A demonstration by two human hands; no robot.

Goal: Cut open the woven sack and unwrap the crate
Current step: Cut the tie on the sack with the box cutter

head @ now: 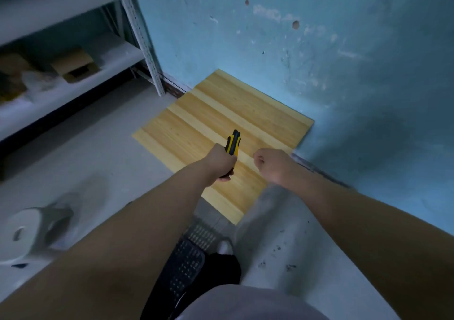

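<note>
Legible text, labels, brands, numbers, signs: none. Surfaces checked: yellow-and-black utility knife [233, 142], cardboard box [75, 65] on the shelf, blue wall [319, 61]; all unmarked or too blurred.

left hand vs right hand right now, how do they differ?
The left hand is shut around a yellow-and-black utility knife; the right hand holds nothing visible, fingers loosely curled. The left hand sits over the middle of the wooden panel; the right hand hangs over its right edge, nearer the blue wall. Both arms are bare and stretched forward.
</note>
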